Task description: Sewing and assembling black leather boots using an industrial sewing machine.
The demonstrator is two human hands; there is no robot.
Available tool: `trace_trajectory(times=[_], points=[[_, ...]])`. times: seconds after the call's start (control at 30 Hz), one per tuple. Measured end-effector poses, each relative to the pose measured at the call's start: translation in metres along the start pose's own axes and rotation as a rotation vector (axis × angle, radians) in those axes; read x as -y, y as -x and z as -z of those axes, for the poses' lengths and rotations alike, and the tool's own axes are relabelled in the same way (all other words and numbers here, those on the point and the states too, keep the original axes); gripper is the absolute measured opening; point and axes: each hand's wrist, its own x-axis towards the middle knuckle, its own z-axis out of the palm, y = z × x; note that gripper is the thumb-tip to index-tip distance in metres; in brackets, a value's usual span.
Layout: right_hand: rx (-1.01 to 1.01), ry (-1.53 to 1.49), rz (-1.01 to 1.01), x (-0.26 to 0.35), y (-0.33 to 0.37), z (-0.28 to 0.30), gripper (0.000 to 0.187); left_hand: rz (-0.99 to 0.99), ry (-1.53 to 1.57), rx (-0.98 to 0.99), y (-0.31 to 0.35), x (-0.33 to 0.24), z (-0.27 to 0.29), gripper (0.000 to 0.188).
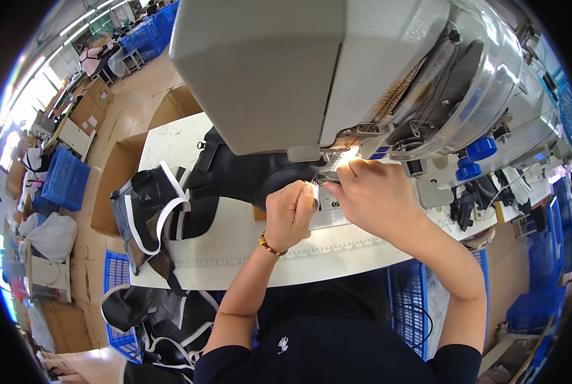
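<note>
Left hand (288,214), right hand (377,197) curled close; whether either grip pinches anything, I can't tell! Slipping beside that sewing machine (260,83) could injure them.

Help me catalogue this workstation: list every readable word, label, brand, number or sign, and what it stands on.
No text can be read with certainty.
Ruler scale on the white table: graduations show, figures too small.
Carton label: too small.
Shirt emblem: white, no legible lettering.
Sewing machine housing: none legible.
</note>
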Motion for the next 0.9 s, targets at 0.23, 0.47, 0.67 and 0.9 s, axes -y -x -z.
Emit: trace_trajectory(times=[0.23,0.47,0.67,0.9], points=[[0.034,0.036,0.022,0.0005,-0.001,-0.0022,0.024,-0.001,0.017,-0.005,0.0001,-0.0017,-0.001,0.025],[0.101,0.006,0.007,0.0016,-0.0032,-0.0003,0.003,-0.001,0.019,-0.009,0.0005,-0.0001,-0.0002,0.025],[0.112,-0.034,-0.019,0.002,-0.0058,0.0013,0.003,0.031,0.049,0.005,-0.0007,-0.0036,-0.0003,0.026],[0.049,-0.013,0.016,-0.0012,-0.0039,-0.0066,0.026,0.038,0.151,-0.001,-0.0004,-0.0041,-0.0011,0.029]])
